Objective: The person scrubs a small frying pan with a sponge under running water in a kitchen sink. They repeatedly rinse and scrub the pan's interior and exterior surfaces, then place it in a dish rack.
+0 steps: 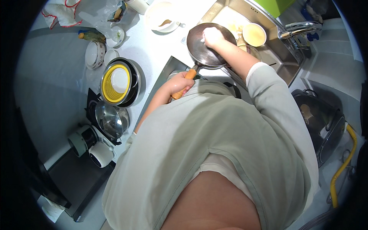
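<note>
A metal frying pan [197, 47] is held over the counter at the sink's left edge. My left hand [181, 82] grips its wooden handle [191, 74] close to my body. Inside the pan, my right hand [214, 38] is closed with its fingers against the metal. A small pale thing shows at those fingertips; what it is cannot be made out. Just right of the pan, the stainless steel sink [266, 53] holds a bowl of yellowish liquid [254, 34] and a clear glass vessel [253, 51], partly hidden by my right forearm.
A chrome faucet [299, 30] reaches over the sink. White bowls [156, 17] stand behind the pan. Leftward are a yellow colander [107, 97] nested in bowls, a glass lid [110, 118] and a white appliance [100, 153]. A green container [273, 7] sits behind the sink.
</note>
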Demonstrator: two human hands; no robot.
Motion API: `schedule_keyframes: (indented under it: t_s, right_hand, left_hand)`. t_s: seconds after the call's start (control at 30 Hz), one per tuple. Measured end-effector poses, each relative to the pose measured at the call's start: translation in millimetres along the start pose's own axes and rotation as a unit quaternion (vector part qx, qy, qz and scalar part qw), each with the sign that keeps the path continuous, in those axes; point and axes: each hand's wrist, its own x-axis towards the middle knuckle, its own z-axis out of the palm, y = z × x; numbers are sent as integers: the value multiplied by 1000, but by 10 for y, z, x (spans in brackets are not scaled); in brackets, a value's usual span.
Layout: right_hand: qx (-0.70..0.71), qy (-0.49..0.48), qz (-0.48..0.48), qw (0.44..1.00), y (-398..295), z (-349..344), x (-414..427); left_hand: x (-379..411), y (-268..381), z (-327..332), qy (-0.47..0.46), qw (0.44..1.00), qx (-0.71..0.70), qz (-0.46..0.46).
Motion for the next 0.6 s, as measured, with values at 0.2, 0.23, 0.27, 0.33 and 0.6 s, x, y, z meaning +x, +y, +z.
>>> schedule_keyframes:
  t_s: [0.2, 0.23, 0.27, 0.33, 0.6]
  right_hand:
    - [-12, 2, 28, 1000, 152, -32, 98]
    - [-17, 13, 8, 1000, 143, 29, 99]
    - [-21, 24, -11, 999, 105, 128, 64]
    - [-16, 23, -110, 994, -63, 151, -121]
    - [21, -35, -31, 999, 30, 53, -284]
  left_hand:
    - [7, 7, 17, -4, 1000, 5, -2]
    - [-3, 12, 8, 0, 1000, 3, -1]
    - [-10, 14, -3, 5, 1000, 0, -1]
    - [42, -64, -13, -11, 1000, -5, 13]
    - [-4, -4, 20, 11, 1000, -6, -6]
